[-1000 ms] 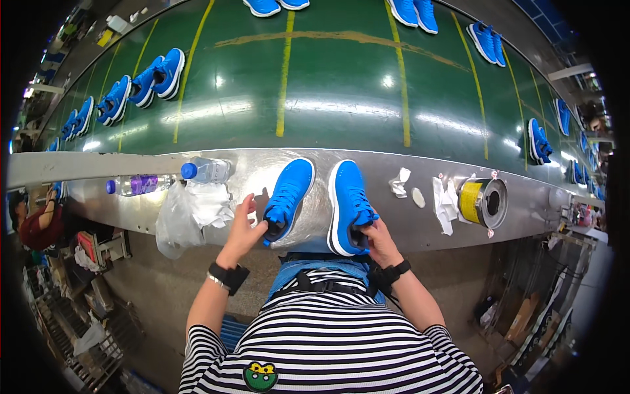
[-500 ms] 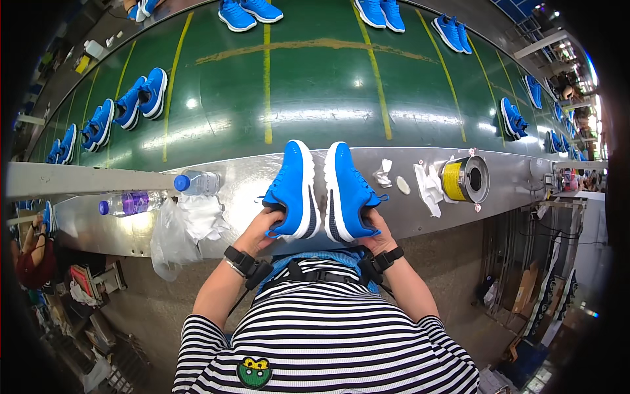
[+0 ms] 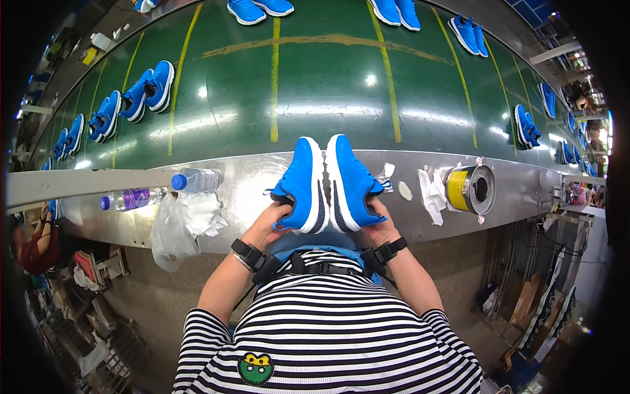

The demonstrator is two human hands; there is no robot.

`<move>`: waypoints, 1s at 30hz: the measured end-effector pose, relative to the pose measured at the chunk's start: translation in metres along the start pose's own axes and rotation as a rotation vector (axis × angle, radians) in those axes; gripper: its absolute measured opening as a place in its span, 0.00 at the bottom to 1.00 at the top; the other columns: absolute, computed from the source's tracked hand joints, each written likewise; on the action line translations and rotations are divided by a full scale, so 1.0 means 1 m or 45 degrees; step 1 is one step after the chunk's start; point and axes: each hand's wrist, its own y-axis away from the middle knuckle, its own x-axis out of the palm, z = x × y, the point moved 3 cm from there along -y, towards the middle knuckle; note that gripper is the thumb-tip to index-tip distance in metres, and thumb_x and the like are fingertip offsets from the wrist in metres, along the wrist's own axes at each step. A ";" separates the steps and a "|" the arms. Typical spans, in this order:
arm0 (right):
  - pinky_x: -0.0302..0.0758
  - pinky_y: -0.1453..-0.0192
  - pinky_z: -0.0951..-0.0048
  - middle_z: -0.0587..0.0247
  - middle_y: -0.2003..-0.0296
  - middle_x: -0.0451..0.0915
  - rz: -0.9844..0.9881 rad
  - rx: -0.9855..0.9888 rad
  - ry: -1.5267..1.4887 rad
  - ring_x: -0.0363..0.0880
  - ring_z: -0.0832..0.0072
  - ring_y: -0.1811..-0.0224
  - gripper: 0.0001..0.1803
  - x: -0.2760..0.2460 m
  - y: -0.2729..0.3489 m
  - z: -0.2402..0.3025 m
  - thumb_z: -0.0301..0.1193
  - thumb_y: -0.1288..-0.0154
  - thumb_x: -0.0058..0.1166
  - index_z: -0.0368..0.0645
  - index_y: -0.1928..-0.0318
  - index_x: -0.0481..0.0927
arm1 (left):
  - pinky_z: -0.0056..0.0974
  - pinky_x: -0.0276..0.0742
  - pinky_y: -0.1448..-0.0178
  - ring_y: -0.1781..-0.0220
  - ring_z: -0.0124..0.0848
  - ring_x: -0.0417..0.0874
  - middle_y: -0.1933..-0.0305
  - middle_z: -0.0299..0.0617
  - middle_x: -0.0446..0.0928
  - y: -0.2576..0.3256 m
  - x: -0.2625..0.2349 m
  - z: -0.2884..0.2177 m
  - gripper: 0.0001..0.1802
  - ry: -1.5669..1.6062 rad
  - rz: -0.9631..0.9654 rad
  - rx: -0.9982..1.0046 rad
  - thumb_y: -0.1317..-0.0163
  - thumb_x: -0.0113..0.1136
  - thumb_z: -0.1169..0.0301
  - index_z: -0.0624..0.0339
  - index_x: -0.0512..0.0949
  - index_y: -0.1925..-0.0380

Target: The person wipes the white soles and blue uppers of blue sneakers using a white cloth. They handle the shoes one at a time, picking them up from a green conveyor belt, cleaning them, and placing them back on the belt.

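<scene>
While both hands are up at the near edge of the metal ledge (image 3: 249, 187), I note a pair of blue shoes held side by side, soles nearly touching, toes pointing away from the body. Left hand (image 3: 266, 226) is wrapped around the heel of the left shoe (image 3: 303, 184), fingers closed on it from the outer side. Right hand (image 3: 375, 226) is closed the same way on the heel of the right shoe (image 3: 351, 180). Both shoes are tilted onto their edges, white midsoles facing each other, with a narrow dark gap between them. Whether they rest on the ledge or are lifted just clear of it, I cannot tell from this angle.

Each wrist carries a black strap. A striped shirt fills the lower part of the view.

On the ledge to the left: a clear bottle with a blue cap (image 3: 193, 180), a second bottle with a purple label (image 3: 131, 198) further out, and a crumpled clear plastic bag (image 3: 180, 223) hanging over the edge. To the right: scraps of white paper (image 3: 432, 194) and a yellow tape roll (image 3: 469, 189) on its side.

Beyond the ledge runs a green conveyor belt (image 3: 328, 92) with yellow lines, carrying more blue shoe pairs (image 3: 147, 90) well apart from the hands.
</scene>
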 end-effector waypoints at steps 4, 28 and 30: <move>0.72 0.48 0.69 0.59 0.60 0.78 0.016 0.033 0.007 0.77 0.71 0.57 0.13 0.000 -0.009 0.005 0.31 0.39 0.46 0.38 0.56 0.74 | 0.33 0.77 0.68 0.70 0.29 0.80 0.67 0.41 0.77 -0.007 -0.003 0.000 0.14 0.004 0.013 0.023 0.46 0.49 0.76 0.67 0.71 0.58; 0.65 0.43 0.72 0.63 0.49 0.69 0.045 -0.297 0.687 0.68 0.73 0.46 0.33 0.035 -0.007 0.015 0.30 0.48 0.56 0.40 0.41 0.62 | 0.37 0.72 0.50 0.56 0.33 0.75 0.57 0.43 0.74 -0.008 -0.041 -0.005 0.21 -0.563 -0.122 0.446 0.49 0.52 0.81 0.63 0.70 0.51; 0.61 0.39 0.69 0.58 0.44 0.66 0.068 -0.475 0.922 0.64 0.69 0.42 0.40 0.040 -0.006 0.014 0.32 0.51 0.59 0.40 0.38 0.57 | 0.37 0.70 0.48 0.53 0.36 0.74 0.54 0.47 0.72 -0.003 -0.039 -0.013 0.26 -0.836 -0.221 0.744 0.50 0.52 0.82 0.63 0.66 0.47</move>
